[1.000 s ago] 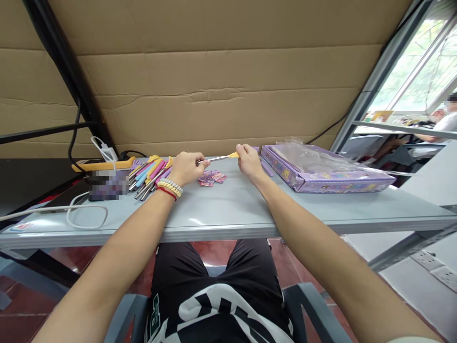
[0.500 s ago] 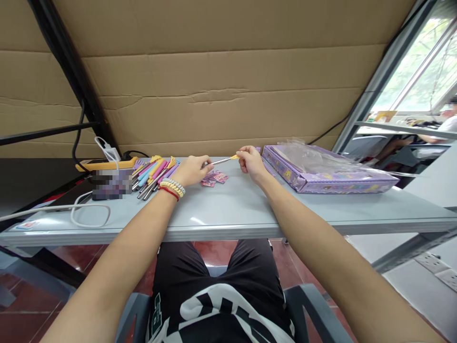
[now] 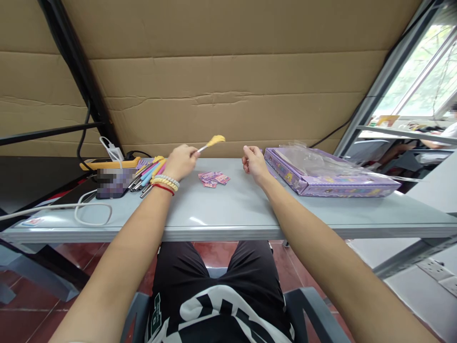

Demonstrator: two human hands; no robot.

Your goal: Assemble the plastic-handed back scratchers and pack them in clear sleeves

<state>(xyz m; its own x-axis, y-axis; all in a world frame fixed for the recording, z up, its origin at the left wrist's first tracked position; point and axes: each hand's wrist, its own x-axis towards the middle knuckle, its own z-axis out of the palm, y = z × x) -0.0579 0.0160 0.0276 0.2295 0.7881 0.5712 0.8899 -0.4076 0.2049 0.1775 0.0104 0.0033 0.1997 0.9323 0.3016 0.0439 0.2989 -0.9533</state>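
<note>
My left hand point(image 3: 181, 162) is closed around the metal end of a thin utensil with a yellow tip point(image 3: 215, 140), raised a little above the grey table point(image 3: 228, 209). My right hand point(image 3: 254, 162) is curled into a loose fist over the table with nothing visible in it, a hand's width right of the yellow tip. A pile of similar utensils with yellow, pink, blue and purple handles point(image 3: 152, 172) lies just left of my left hand. Small pink packets point(image 3: 213, 178) lie on the table between my hands.
A flat purple box point(image 3: 326, 178) with clear plastic on top lies at the right. A yellow power strip point(image 3: 107, 164), a charger and a looped white cable point(image 3: 91, 212) sit at the left. Cardboard walls the back. Another person sits at the far right.
My right hand has let go of the yellow tip. My left hand has lifted the utensil, swinging its yellow end up and to the left.
</note>
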